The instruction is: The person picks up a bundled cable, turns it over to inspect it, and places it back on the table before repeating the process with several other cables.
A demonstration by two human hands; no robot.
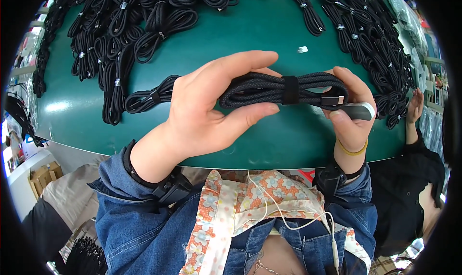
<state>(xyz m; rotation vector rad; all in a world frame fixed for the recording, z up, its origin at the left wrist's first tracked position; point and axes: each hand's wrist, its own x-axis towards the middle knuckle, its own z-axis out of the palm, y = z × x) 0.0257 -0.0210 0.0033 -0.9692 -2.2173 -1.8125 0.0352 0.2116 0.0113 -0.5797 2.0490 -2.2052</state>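
A coiled black braided cable (269, 88) is held level in front of me, with a black strap (290, 89) around its middle. Its metal-tipped connector (332, 100) shows near the right end. My left hand (207, 102) curves loosely around the left loop, thumb below and fingers above and behind. My right hand (353, 116) grips the right loop between fingers and thumb. A rounded black-and-grey object (358, 112) also sits in the right hand, beside the thumb; its kind is unclear. Just left of my left hand, another coiled cable (153, 96) lies on the table.
Piles of coiled black cables (115, 39) cover the green table's (231, 39) far left, with more cables (365, 39) along the right. A small white piece (302, 49) lies beyond my right hand. At the right edge are another person's hand (416, 105) and black sleeve. Cardboard boxes (45, 178) stand lower left.
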